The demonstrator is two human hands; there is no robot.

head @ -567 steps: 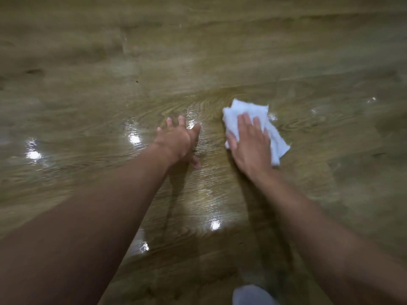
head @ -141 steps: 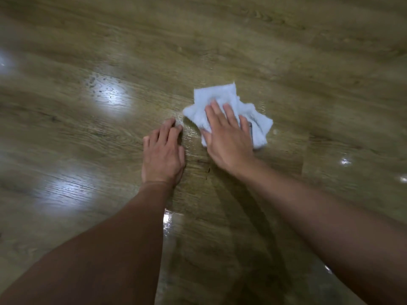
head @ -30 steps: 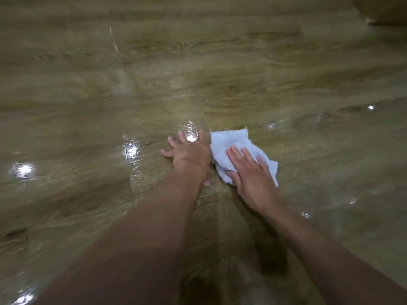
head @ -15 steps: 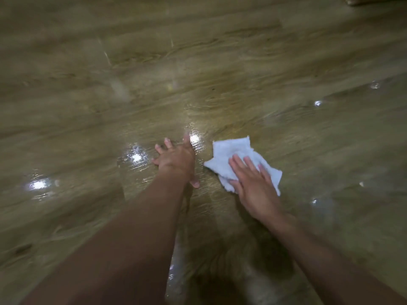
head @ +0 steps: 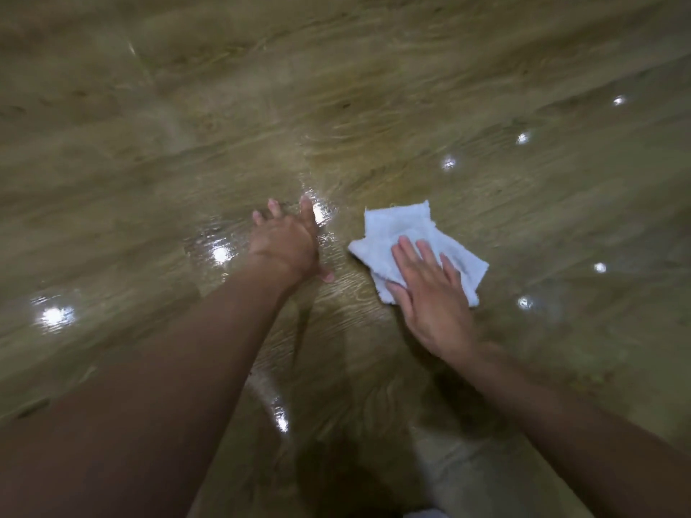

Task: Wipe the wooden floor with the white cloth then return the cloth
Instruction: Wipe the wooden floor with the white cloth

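A crumpled white cloth [head: 402, 233] lies on the glossy wooden floor [head: 187, 125] right of centre. My right hand [head: 430, 297] presses flat on the cloth's near half with straight, spread fingers. My left hand [head: 286, 243] rests palm down on the bare floor a short way to the left of the cloth, fingers spread, apart from it.
Wood-grain planks fill the whole view, with several bright light reflections on the shiny surface. My shadow darkens the floor near the bottom centre.
My right hand has slid the cloth to the right, away from my left hand, so a gap of bare floor now lies between them. The left hand stays planted.
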